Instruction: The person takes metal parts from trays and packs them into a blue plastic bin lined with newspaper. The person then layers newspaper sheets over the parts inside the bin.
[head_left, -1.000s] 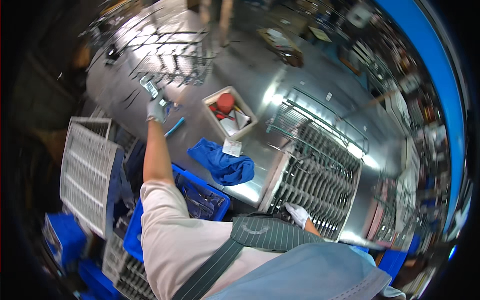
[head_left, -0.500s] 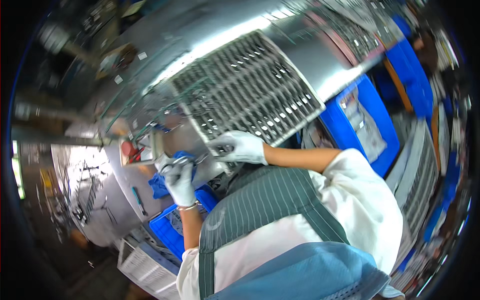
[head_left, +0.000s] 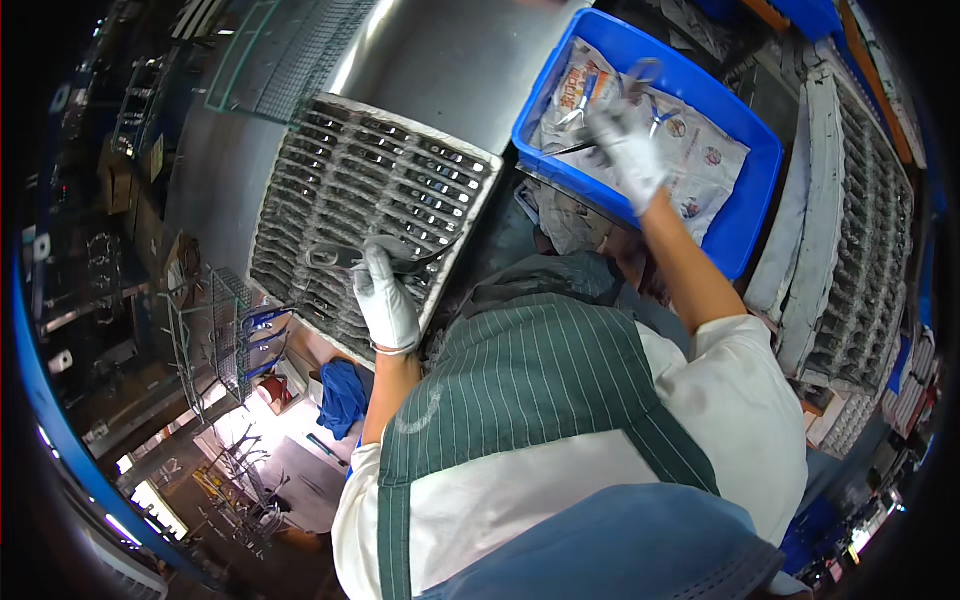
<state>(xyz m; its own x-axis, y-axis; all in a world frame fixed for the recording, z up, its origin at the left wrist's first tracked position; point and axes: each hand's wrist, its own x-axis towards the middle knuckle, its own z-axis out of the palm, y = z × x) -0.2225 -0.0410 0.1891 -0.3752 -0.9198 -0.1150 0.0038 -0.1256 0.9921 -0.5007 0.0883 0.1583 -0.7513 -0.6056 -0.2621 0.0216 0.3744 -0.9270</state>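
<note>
My left hand (head_left: 386,302), in a white glove, is closed on a dark metal scissor half (head_left: 398,245) with a ring handle, held above a tray (head_left: 492,172). Rows of dark metal pieces with shiny ends fill that tray. Over the blue bin (head_left: 770,190) on the right, my gloved right hand (head_left: 632,158) grips another scissor half (head_left: 634,90); its ring points away and a thin blade sticks out to the left. Motion blurs this hand slightly. Inside the bin, small blue-and-silver scissor-like pieces (head_left: 585,100) lie on printed paper (head_left: 700,150).
A green wire rack (head_left: 215,335) with blue-handled tools stands left of the tray, near a blue cloth (head_left: 341,398). The metal bench (head_left: 460,60) stretches beyond the tray. Another loaded tray (head_left: 850,250) stands to the right of the bin.
My view has turned toward the blue bin. My right hand has moved from beside the tray to over the bin, and my left hand from the bench to above the tray.
</note>
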